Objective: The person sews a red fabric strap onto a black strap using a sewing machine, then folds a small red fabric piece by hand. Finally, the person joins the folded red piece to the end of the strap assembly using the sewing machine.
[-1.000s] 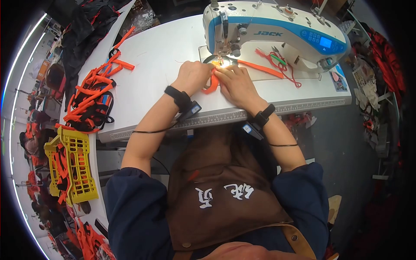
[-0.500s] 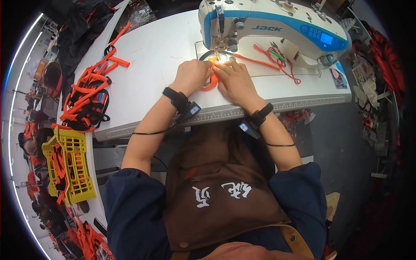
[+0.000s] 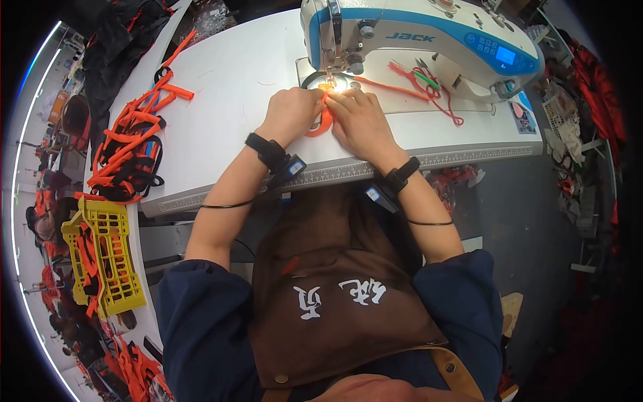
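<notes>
Under the lit needle of a white and blue sewing machine (image 3: 418, 37) lies the front of an orange fabric strap (image 3: 326, 122), its loop hanging back toward me. My left hand (image 3: 291, 115) is closed, its fingertips pinching the strap's left side just before the presser foot. From the right, my right hand (image 3: 364, 124) presses bent, closed fingers on the same strap, close to the needle. The fingers hide most of the strap where it meets the foot. An orange cord (image 3: 392, 88) runs to the right from the needle area across the machine bed.
Small thread snips (image 3: 426, 72) lie with red cords under the machine arm. A heap of orange and black straps (image 3: 127, 151) covers the table's left end. Below it stands a yellow basket (image 3: 120, 258) holding orange pieces. A ruler strip (image 3: 455, 157) lines the table's front edge.
The whole view has shifted slightly, with the table and machine a little up and left. Both hands stay on the orange strap at the needle, with hardly any visible change in grip.
</notes>
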### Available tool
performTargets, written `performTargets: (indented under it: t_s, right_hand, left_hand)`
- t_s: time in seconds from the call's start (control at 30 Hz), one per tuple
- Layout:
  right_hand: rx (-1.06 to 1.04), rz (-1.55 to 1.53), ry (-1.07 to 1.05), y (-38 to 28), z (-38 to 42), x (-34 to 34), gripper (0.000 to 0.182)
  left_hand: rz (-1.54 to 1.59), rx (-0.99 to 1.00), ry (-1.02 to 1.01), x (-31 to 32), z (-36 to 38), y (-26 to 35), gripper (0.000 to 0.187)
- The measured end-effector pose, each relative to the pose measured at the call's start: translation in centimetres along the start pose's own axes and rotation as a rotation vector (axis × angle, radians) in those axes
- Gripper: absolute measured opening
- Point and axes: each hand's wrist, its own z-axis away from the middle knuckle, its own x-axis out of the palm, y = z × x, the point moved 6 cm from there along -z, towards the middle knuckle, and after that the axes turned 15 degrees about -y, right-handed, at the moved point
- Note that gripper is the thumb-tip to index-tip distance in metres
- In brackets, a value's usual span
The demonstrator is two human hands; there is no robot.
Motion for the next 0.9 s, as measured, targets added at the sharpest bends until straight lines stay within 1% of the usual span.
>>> performTargets:
  t_s: [0.03,0.13,0.23,0.33,0.37,0.47,0.5,0.6,0.63,0.73,0.77,0.8,0.87,0.9]
  right_hand:
    - [0.002,0.001,-0.002,0.0,0.0,0.0,0.042]
    - [0.008,0.002,-0.001,0.0,0.0,0.0,0.042]
    - [0.006,-0.022,-0.003,0.0,0.1,0.1,0.043]
    - [-0.016,-0.069,-0.005,0.0,0.2,-0.1,0.042]
    - [-0.027,-0.087,-0.003,0.0,0.2,-0.2,0.041]
    - [-0.057,-0.115,0.041,0.0,0.3,-0.1,0.038]
    - [-0.066,-0.142,0.04,0.0,0.2,0.0,0.038]
    - [-0.105,-0.201,0.035,0.0,0.3,-0.1,0.038]
    - [-0.128,-0.213,0.029,-0.1,0.4,-0.3,0.039]
    - [-0.154,-0.264,0.003,-0.9,0.9,-0.9,0.044]
    - [-0.154,-0.282,-0.008,-1.2,1.2,-1.1,0.045]
    - [-0.148,-0.28,-0.004,-1.3,1.4,-1.2,0.046]
    - [-0.135,-0.279,0.005,-1.3,1.7,-0.9,0.048]
    - [-0.121,-0.249,0.011,-1.8,1.9,-1.3,0.044]
  left_hand:
    - [0.0,0.001,0.002,0.0,0.0,0.0,0.035]
    - [0.049,0.017,0.02,-0.4,0.1,0.2,0.026]
    - [0.064,-0.007,-0.074,-0.9,0.3,0.1,0.033]
    - [-0.105,0.038,-0.081,-2.9,2.0,0.0,0.033]
    - [-0.09,0.135,-0.01,-2.6,2.9,-0.8,0.03]
    - [-0.396,0.395,0.136,-4.5,7.3,0.1,0.024]
    - [-0.409,0.427,0.034,-4.2,8.0,0.3,0.022]
    - [-0.38,0.324,-0.265,-2.0,9.4,0.7,0.028]
    - [-0.316,0.296,-0.272,-2.7,10.3,2.2,0.029]
    - [0.57,0.014,-0.518,-3.8,12.1,4.8,0.025]
    - [0.798,0.073,-0.553,-2.1,12.3,5.0,0.025]
    - [0.832,0.161,-0.526,-1.6,12.6,5.8,0.027]
    - [0.787,0.258,-0.47,-1.4,13.1,7.4,0.029]
    - [0.803,0.37,-0.332,-2.1,13.3,8.6,0.033]
